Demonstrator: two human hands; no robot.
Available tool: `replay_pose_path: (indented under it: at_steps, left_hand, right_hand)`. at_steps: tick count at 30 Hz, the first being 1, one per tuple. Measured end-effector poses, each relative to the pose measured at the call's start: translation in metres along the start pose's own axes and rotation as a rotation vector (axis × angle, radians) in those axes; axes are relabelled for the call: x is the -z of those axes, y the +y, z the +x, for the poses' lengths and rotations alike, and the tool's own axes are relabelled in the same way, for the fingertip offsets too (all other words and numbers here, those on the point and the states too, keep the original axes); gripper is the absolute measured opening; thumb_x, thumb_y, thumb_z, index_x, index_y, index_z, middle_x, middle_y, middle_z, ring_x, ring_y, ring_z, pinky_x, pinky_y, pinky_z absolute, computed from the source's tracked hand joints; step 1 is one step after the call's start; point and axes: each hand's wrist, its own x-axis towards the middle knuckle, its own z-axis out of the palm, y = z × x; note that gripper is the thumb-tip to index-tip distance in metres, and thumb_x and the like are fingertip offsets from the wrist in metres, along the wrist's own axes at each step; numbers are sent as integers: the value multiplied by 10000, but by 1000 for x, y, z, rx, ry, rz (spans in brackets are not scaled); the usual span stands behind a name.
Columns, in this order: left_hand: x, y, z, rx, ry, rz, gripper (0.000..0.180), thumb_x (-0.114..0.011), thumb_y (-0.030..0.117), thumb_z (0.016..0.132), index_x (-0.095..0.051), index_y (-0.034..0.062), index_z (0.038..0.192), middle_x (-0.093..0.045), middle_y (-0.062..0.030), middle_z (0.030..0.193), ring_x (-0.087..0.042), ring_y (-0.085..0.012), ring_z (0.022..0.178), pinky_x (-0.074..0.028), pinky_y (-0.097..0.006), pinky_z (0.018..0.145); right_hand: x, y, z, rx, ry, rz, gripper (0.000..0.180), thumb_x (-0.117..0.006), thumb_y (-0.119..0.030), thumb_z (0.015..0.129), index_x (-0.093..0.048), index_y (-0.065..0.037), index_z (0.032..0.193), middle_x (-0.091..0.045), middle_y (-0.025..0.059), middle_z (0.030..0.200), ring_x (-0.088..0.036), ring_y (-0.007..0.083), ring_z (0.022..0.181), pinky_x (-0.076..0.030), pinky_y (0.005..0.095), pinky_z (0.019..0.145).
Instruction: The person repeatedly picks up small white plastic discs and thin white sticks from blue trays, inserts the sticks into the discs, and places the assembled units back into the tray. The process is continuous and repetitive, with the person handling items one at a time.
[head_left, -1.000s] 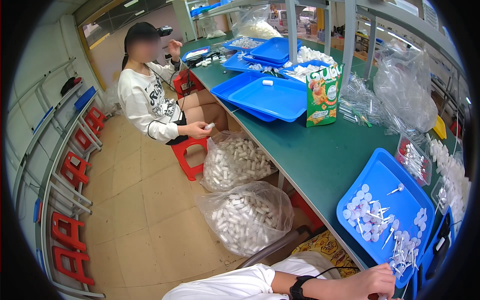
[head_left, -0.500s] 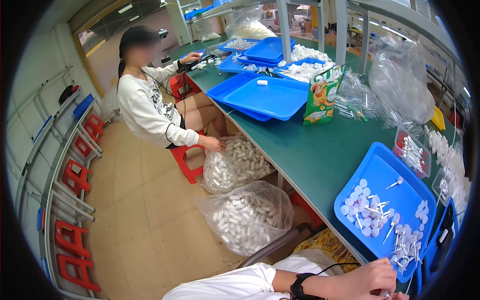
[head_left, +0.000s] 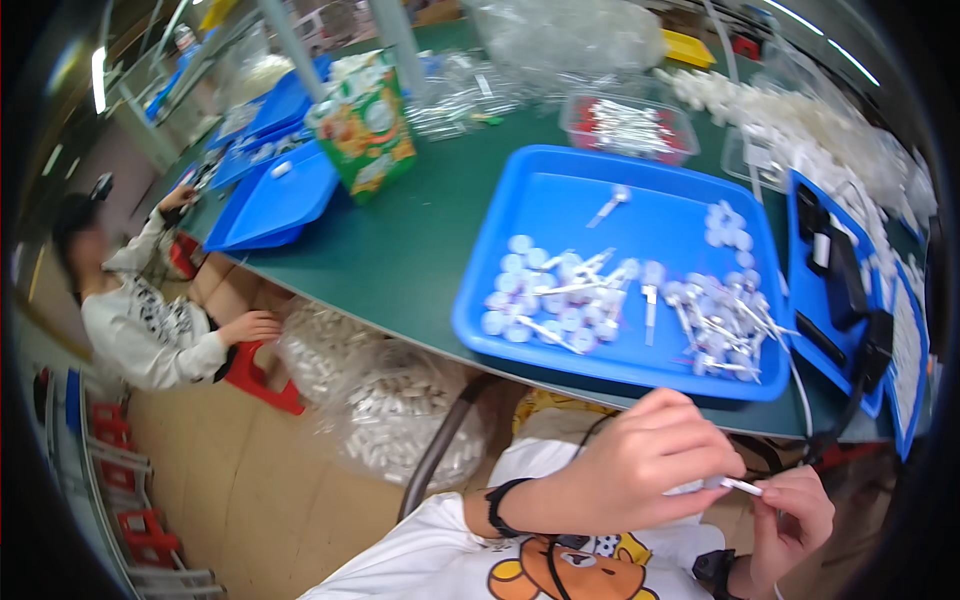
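Observation:
My left hand [head_left: 640, 465] and my right hand [head_left: 793, 520] meet below the table's front edge, both pinching a small white stick-like part [head_left: 725, 485] between their fingertips. A black band is on my left wrist. Just above them on the green table [head_left: 400, 250] lies a blue tray [head_left: 560, 205] with several round white caps [head_left: 520, 290] at its left and a heap of thin white parts [head_left: 715, 320] at its right.
A colourful carton [head_left: 365, 125] stands at the back left beside more blue trays [head_left: 275, 195]. A clear box of parts [head_left: 625, 125] sits behind. Black devices [head_left: 835, 275] lie at right. Clear bags of white parts [head_left: 385, 400] sit on the floor. Another person [head_left: 150, 320] sits at left on a red stool.
The view has swung right and down toward the tray. My left hand rose from the lower edge, and my right hand came into view to meet it on the small white part.

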Motion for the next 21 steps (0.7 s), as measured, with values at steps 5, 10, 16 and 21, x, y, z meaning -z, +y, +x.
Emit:
replay_pose_path:
  at_steps: [5, 10, 16, 21]
  left_hand:
    - [-1, -4, 2, 60, -115, 76, 302, -796, 130, 696, -696, 51, 969, -660, -51, 975, -605, -190, 800, -449, -320, 764]
    - [15, 1, 15, 187, 27, 268, 421, -814, 188, 670, -679, 33, 1037, -583, -136, 1159, -601, -229, 911, -471, -354, 844]
    - [41, -28, 13, 178, 239, 911, 94, -737, 100, 730, -665, 82, 788, -641, -37, 969, -566, -251, 915, -392, -380, 832]
    - [40, -37, 16, 199, 235, 1011, 77, -706, 101, 756, -663, 72, 813, -633, -34, 982, -554, -229, 931, -369, -366, 869]
  right_hand:
    - [-2, -6, 13, 8, 13, -78, 196, -678, 110, 660, -649, -27, 797, -673, 91, 733, -595, 207, 639, -447, 279, 589]
    - [-8, 22, 26, -118, 86, -54, 206, -712, 90, 668, -718, -10, 847, -680, 82, 724, -609, 167, 621, -448, 243, 559]
    - [-30, 43, 44, -211, 144, -217, 238, -693, 43, 753, -695, -12, 985, -687, 103, 872, -597, 177, 707, -444, 244, 532]
    - [-20, 35, 39, -131, 21, -248, 324, -688, 28, 744, -651, -4, 1065, -653, 154, 1081, -612, 266, 894, -489, 323, 705]
